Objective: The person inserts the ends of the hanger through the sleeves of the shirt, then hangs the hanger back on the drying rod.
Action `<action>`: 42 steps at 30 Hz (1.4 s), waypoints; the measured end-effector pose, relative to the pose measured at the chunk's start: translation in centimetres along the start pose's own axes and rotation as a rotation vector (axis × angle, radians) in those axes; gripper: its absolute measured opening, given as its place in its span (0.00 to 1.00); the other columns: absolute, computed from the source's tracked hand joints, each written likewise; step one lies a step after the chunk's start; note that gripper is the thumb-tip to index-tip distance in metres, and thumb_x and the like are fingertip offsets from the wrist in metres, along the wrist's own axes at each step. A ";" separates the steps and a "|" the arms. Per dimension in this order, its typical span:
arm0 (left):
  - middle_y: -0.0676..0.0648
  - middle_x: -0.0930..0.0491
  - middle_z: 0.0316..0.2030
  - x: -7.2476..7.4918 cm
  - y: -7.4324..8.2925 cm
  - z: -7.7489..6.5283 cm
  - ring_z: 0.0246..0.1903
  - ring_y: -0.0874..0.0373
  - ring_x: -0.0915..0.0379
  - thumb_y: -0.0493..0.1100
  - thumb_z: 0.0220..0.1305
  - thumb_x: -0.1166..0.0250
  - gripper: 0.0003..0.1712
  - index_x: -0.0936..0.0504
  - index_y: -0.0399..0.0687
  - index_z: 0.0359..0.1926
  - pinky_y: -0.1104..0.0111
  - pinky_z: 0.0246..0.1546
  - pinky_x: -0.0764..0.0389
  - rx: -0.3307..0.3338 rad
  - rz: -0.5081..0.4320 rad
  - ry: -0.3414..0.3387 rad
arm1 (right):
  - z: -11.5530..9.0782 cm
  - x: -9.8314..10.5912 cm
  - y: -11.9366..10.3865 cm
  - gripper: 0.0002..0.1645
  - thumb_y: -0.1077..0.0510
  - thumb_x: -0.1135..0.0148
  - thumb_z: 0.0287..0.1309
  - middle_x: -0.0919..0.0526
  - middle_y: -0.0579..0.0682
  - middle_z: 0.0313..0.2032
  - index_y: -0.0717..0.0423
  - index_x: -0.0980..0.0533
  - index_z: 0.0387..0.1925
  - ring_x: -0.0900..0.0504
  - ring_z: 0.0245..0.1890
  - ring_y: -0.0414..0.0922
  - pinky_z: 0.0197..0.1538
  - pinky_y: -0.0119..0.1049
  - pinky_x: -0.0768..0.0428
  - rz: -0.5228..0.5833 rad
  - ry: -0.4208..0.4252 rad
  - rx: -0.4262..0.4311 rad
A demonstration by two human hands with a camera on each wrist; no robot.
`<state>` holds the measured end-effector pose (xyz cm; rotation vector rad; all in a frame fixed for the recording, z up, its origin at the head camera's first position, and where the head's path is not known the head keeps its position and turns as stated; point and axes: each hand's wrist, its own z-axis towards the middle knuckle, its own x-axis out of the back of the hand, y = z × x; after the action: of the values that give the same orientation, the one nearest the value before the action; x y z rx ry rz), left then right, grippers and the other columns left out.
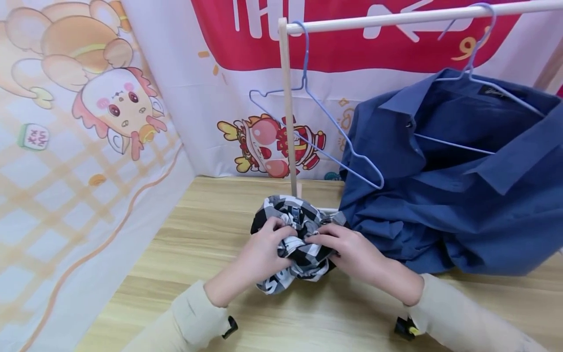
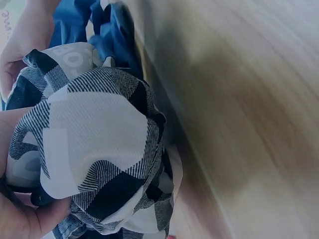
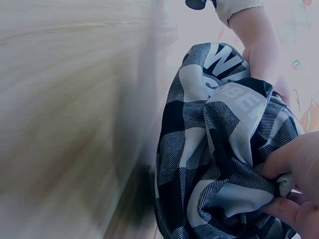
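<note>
A black-and-white checked shirt (image 1: 313, 253) is bunched up on the wooden table, its collar opening with a dark label facing up. On its left side, my left hand (image 1: 269, 247) grips the cloth, thumb low and fingers bent over the edge. My right hand (image 1: 354, 250) pinches the fabric at the right side. The left wrist view shows the checked cloth (image 2: 102, 132) in loose folds between both hands. Pale printed letters show on the cloth (image 3: 219, 149) in the right wrist view, where the right hand (image 3: 299, 174) holds a fold between thumb and fingers.
A pale rack's top bar (image 1: 409, 18) crosses above, its upright post (image 1: 288, 107) behind the shirt. From the bar hang a bare blue hanger (image 1: 327, 115) and, to the right, a dark blue shirt (image 1: 475, 210) on another hanger. Printed cloth (image 1: 110, 195) lines the left side.
</note>
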<state>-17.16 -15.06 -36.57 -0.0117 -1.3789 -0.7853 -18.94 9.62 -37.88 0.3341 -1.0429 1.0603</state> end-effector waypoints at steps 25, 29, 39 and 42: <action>0.48 0.31 0.53 -4.3 2.9 0.7 0.43 0.55 0.25 0.42 0.54 0.21 0.31 0.20 0.55 0.59 0.66 0.44 0.19 -0.067 0.011 -0.252 | -6.8 1.6 1.2 0.43 0.80 0.25 0.33 0.19 0.50 0.48 0.47 0.16 0.54 0.17 0.44 0.48 0.40 0.41 0.16 0.008 -0.047 0.053; 0.49 0.32 0.52 -5.0 3.0 0.8 0.43 0.55 0.26 0.45 0.53 0.20 0.31 0.20 0.57 0.59 0.65 0.45 0.20 -0.088 0.063 -0.291 | -7.8 1.3 1.8 0.43 0.78 0.24 0.35 0.19 0.51 0.49 0.45 0.17 0.56 0.17 0.46 0.48 0.43 0.43 0.15 0.011 -0.097 0.078; 0.48 0.32 0.57 -5.5 2.7 0.3 0.51 0.53 0.28 0.50 0.55 0.20 0.35 0.22 0.59 0.64 0.62 0.53 0.22 -0.117 0.031 -0.344 | -9.2 1.2 2.5 0.45 0.73 0.22 0.39 0.20 0.51 0.52 0.40 0.21 0.61 0.18 0.49 0.49 0.45 0.44 0.16 0.009 -0.167 0.094; 0.49 0.32 0.58 -4.9 2.3 0.2 0.52 0.54 0.27 0.52 0.57 0.22 0.34 0.22 0.61 0.65 0.60 0.54 0.22 -0.120 -0.022 -0.362 | -9.3 1.5 2.6 0.47 0.73 0.23 0.40 0.21 0.51 0.54 0.40 0.22 0.63 0.19 0.51 0.49 0.45 0.43 0.16 0.012 -0.205 0.091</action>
<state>-16.07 -10.86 -39.83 -0.2434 -1.6721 -0.9141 -15.94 17.99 -41.92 0.5190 -1.1821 1.1025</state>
